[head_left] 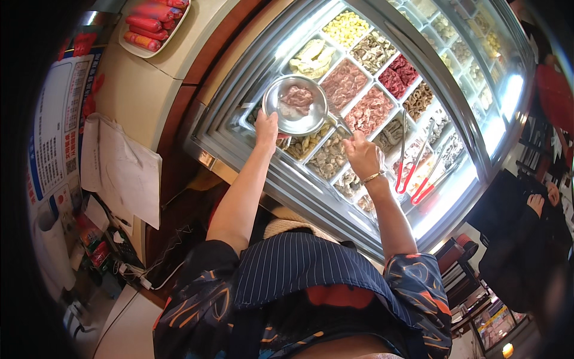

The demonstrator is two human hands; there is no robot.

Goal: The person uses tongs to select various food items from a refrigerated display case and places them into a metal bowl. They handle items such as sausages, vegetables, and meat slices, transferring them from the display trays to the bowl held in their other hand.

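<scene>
My left hand [267, 128] grips the near-left rim of a round steel bowl [311, 122], held above the food bins and slightly tilted. Pieces of pinkish raw meat [297, 99] lie inside it. Just right of the bowl, my right hand [362, 152] is closed on metal tongs [342, 124], which point away toward a bin of sliced raw meat [345, 82]. The tong tips are hard to make out beside the bowl's rim. Another bin of pink meat [369, 110] sits just beyond my right hand.
A lit display case [230, 128] holds several bins of food. Red-handled tongs [406, 173] lie across its right-hand bins. A tray [139, 49] of red-wrapped sausages stands on the counter at far left, above a worn paper pad [128, 161]. A person in dark clothes [514, 221] is at right.
</scene>
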